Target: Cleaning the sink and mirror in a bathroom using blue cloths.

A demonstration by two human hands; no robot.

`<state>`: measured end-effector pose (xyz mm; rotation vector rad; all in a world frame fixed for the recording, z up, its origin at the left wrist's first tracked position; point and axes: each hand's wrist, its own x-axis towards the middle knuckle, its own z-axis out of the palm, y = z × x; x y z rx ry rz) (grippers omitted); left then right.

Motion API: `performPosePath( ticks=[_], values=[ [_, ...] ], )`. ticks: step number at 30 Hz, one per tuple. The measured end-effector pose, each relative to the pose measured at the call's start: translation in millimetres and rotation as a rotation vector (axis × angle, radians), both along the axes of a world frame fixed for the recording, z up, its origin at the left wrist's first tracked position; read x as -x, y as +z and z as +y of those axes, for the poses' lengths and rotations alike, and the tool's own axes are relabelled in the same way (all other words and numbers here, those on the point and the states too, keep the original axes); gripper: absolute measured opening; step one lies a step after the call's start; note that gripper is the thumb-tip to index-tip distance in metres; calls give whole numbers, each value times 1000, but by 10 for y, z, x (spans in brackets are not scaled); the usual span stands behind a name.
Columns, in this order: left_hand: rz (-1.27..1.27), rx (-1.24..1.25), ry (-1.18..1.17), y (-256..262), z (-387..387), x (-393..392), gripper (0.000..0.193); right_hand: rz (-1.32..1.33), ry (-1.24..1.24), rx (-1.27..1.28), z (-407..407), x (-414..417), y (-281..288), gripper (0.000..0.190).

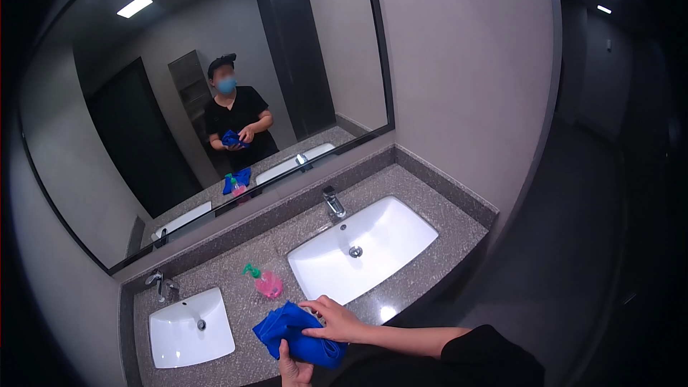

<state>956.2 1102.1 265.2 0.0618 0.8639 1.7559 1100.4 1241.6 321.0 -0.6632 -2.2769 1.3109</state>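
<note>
A folded blue cloth (301, 333) is held over the front edge of the stone counter. My left hand (294, 371) grips it from below, with the thumb pressed on its near face; the other fingers are hidden under the cloth. My right hand (338, 323) is at the cloth's right side. Its thumb and fingers are apart, and the thumb tip touches the folds without a visible pinch. Just beyond the cloth stands a pump bottle (269, 285) of pink liquid with a green pump head.
Two white basins, a larger right one (387, 242) and a smaller left one (180, 341), are set into the speckled counter (457, 209). Chrome faucets (334, 204) stand behind them. A framed mirror (301, 91) covers the wall behind, reflecting a masked person. A dark passage (586, 172) opens right.
</note>
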Motion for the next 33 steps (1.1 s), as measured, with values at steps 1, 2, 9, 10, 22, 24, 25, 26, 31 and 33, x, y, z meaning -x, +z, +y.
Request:
performPosePath(
  ticks=[1, 2, 9, 10, 22, 24, 25, 26, 31, 33],
  values=[
    [-86, 90, 42, 82, 123, -59, 52, 46, -32, -87, 100, -97, 48, 77],
    [17, 74, 41, 31, 235, -99, 61, 49, 78, -44, 272, -103, -199, 80],
    [243, 97, 59, 269, 1265, -417, 53, 280, 216, 477, 1284, -595, -406, 60],
    [445, -65, 57, 330, 1352, -510, 64, 259, 94, 504, 1644, -700, -415, 56],
    [1445, 1657, 306, -948, 1198, 95, 47, 529, -843, -1264, 6039, -1011, 2507, 70],
    [1421, 1712, 294, -1154, 1230, 104, 44, 441, -805, -1310, 6280, -662, 2448, 72],
    [1521, 1695, 366, -1258, 1240, 117, 44, 434, -780, -1302, 6391, -473, 2224, 72],
    [1623, 1666, 428, -1358, 1280, 139, 43, 401, -691, -1342, 6487, -301, 1921, 68],
    [1682, 1799, 467, -1443, 1280, 125, 41, 43, -102, -1596, 6518, -6, 199, 44],
    [1662, 1789, 445, -1415, 1299, 140, 41, 44, -153, -1558, 6436, -95, -42, 44]
  ],
)
